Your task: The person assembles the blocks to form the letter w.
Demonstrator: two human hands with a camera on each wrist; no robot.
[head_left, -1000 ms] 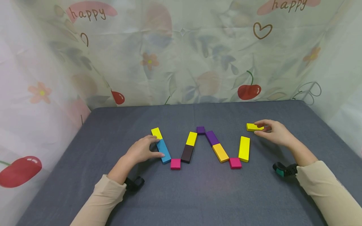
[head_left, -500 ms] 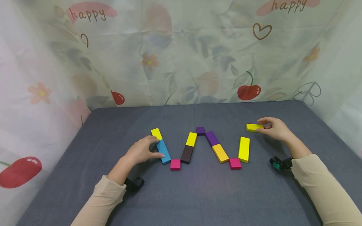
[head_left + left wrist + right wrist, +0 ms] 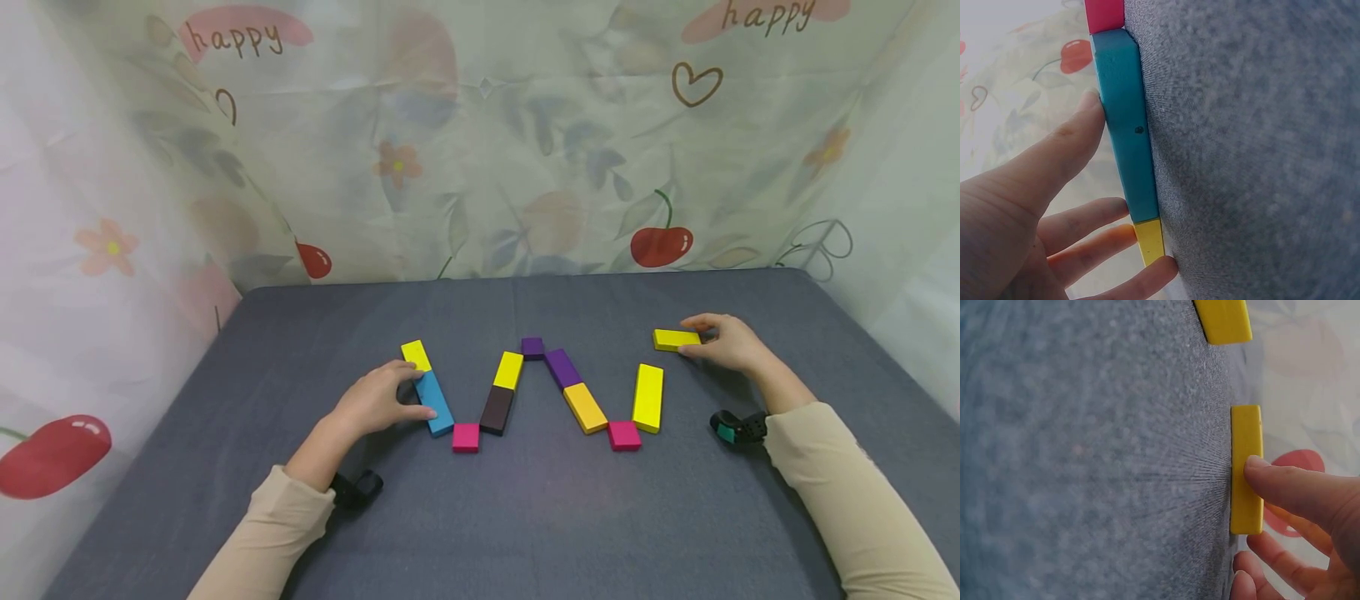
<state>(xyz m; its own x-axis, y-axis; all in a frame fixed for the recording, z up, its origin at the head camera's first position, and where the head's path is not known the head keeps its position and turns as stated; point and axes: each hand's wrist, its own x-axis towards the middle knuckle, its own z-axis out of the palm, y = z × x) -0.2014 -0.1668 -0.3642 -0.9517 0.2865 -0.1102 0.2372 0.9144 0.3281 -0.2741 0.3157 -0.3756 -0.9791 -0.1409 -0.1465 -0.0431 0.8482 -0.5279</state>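
Note:
My left hand (image 3: 378, 396) rests at the left end of a zigzag row of wooden blocks. Its thumb touches the side of a blue block (image 3: 1124, 125), and its loosely spread fingers lie by the joint with a yellow block (image 3: 1151, 240). At the far right, my right hand (image 3: 726, 342) pinches one end of a separate yellow block (image 3: 1247, 500) lying flat on the table. The thumb lies on its near face, while the index finger passes behind it, partly hidden. A longer upright-lying yellow block (image 3: 648, 398) sits just in front, apart from it.
The row also has pink blocks (image 3: 466, 437) at its low corners, a dark brown block (image 3: 497, 408), purple blocks (image 3: 563, 367) and an orange block (image 3: 585, 407). A grey cloth covers the table (image 3: 525, 525). A patterned curtain (image 3: 480, 167) hangs behind.
My right hand has shifted slightly, and its thumb has come onto the end of the far yellow block. That block and the row look unmoved, as does my left hand.

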